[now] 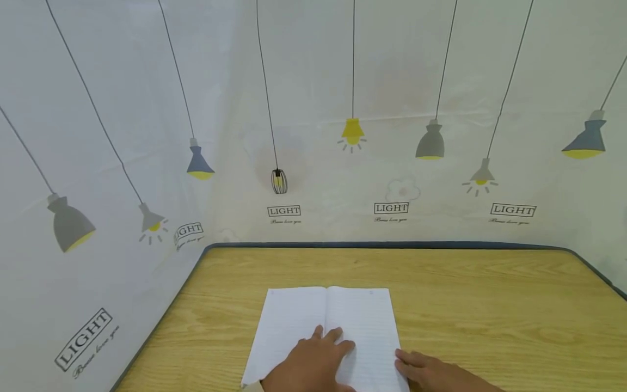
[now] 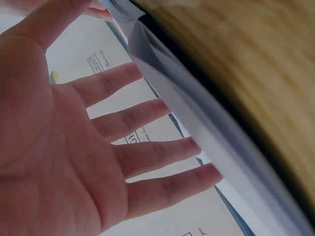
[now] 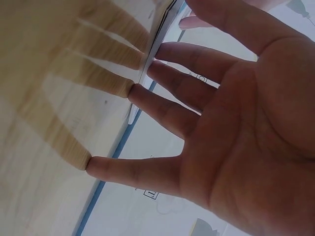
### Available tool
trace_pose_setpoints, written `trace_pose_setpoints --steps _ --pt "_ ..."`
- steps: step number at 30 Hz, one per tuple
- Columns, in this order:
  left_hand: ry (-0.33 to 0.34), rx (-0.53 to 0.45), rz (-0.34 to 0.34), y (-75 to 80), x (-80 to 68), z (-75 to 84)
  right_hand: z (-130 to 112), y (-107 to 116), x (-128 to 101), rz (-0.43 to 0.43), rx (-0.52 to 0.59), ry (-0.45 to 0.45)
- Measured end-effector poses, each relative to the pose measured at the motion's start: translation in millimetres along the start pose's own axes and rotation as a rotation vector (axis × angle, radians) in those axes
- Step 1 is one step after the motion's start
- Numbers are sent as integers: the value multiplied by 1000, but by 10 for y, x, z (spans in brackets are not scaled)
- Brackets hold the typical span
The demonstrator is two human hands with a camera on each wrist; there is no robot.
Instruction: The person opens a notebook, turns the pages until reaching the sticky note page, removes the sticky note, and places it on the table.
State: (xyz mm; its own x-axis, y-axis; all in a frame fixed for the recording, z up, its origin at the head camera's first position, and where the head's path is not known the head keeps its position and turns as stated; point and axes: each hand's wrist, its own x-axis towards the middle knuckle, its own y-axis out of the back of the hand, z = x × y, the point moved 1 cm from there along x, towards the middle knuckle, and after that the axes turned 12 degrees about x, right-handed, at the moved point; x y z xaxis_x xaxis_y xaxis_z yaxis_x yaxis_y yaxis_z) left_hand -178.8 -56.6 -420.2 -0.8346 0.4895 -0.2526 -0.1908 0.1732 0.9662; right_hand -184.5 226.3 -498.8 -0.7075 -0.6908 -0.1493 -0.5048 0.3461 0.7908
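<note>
An open notebook (image 1: 294,313) with lined white pages lies on the wooden table. My left hand (image 1: 313,362) rests on it near the centre fold, fingers spread. In the left wrist view the fingertips of the left hand (image 2: 78,132) touch the page, and the fingers are straight. At the notebook's right edge is my right hand (image 1: 433,373). The right wrist view shows the right hand (image 3: 231,118) with straight fingers; some fingertips touch the notebook's edge (image 3: 156,42), and the little finger touches the table. Neither hand grips anything.
The wood-grain table (image 1: 465,305) has a dark rim (image 1: 392,245) along its back. Behind and to the left stands a pale wall covering (image 1: 313,71) printed with hanging lamps and the word LIGHT.
</note>
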Motion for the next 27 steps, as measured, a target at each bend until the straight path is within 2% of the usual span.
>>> trace_pose_setpoints --steps 7,10,17,23,27 --pt "-18 21 28 -30 1 -23 -154 73 -57 -5 29 -3" --pt "-24 32 33 -44 5 -32 -145 73 -60 2 10 9" --pt "-24 17 33 -27 -10 -38 150 -78 38 34 -42 -12" --pt "-47 4 31 -39 13 -36 382 -89 83 -17 -54 -38" --pt "-49 -19 14 -46 29 -34 386 -69 65 -31 -18 -79"
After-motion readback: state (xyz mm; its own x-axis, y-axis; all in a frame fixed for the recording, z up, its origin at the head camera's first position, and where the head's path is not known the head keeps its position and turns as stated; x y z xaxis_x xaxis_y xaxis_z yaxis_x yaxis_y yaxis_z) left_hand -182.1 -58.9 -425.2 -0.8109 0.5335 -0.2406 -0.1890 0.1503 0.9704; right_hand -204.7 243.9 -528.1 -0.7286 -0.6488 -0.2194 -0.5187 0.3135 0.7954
